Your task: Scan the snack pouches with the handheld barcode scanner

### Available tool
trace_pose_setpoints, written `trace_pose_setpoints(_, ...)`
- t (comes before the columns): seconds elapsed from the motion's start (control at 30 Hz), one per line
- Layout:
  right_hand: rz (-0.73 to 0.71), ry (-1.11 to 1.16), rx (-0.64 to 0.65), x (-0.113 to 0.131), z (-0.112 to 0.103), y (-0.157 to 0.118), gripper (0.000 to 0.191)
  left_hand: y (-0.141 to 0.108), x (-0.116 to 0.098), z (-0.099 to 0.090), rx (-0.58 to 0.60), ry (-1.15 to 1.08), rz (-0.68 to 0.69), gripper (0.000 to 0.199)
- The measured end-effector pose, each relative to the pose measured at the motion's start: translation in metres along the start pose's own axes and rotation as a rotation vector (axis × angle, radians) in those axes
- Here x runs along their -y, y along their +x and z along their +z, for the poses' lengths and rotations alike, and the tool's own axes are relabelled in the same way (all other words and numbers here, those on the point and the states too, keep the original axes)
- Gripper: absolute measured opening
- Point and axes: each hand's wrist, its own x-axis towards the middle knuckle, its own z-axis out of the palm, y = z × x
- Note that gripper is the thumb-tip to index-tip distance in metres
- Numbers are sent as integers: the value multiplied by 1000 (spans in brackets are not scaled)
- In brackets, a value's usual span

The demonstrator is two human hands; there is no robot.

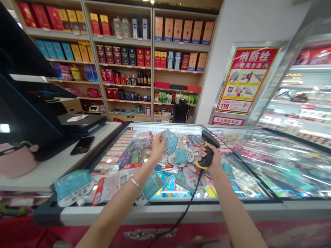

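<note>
Down front, a black cable (192,198) drops across the pale rim (181,210) of the glass-topped freezer, and at its left front corner lies a spouted pouch (73,186), teal panel up. More pouches lie scattered over the glass, one teal-paneled pouch (181,156) between the two hands. Here's the left hand (159,146), a silvery bracelet (136,183) on its wrist, fingers closed on the edge of a teal-paneled packet (171,140); whether that packet touches the glass, one cannot tell. And the right hand (214,159)! It's wrapped around the grip of a black-and-yellow barcode scanner (206,159), head angled up and leftward, over the freezer. Off left, a smartphone (82,145) lies flat on the counter (99,137). Beyond, boxed bottles (178,30) line the wall shelves, with a red-and-yellow fire-hydrant poster (248,81) to their right.
</note>
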Motion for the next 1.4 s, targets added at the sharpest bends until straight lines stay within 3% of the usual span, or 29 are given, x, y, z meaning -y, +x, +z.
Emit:
trace_pose_setpoints(0.1,-85,-17,-100,26,-32,-8,20,-15,-9,46,17,42,-19,56)
trace_pose_setpoints(0.17,-93,-15,-159,35,-53,-12,22,-31,-6,62,128,178,67,61)
trace_pose_setpoints(0.27,-38,8,-231,38,-77,-14,22,-52,7,69,476,413,225,54)
trace_pose_setpoints(0.33,17,1,-293,33,-87,-13,22,-61,16,69,612,522,245,49)
trace_pose_setpoints(0.5,93,-22,-401,22,-89,-8,17,-67,24,77,600,586,258,53)
trace_pose_setpoints(0.6,82,-43,-441,27,-81,-7,13,-56,25,77,664,561,228,54)
trace_pose_setpoints(0.7,31,-79,-396,38,-60,-4,14,-23,33,50,631,541,168,55)
trace_pose_setpoints(0.8,18,-58,-222,32,-21,5,18,25,54,-7,410,649,129,53)
trace_pose_setpoints(0.9,113,-34,-56,-7,32,19,19,66,84,-71,301,898,-21,52)
trace_pose_setpoints(1.0,274,18,65,-75,78,29,18,89,116,-114,313,1036,-56,55)
trace_pose_setpoints(1.07,364,42,85,-120,94,31,19,98,133,-128,353,1074,-36,58)
trace_pose_setpoints(1.17,447,23,113,-166,95,31,22,107,145,-134,405,1125,-63,54)
trace_pose_setpoints(1.3,506,3,133,-182,83,25,22,107,140,-134,414,1154,-92,35)
trace_pose_setpoints(1.4,527,10,146,-180,82,21,22,90,129,-144,402,1181,-131,28)
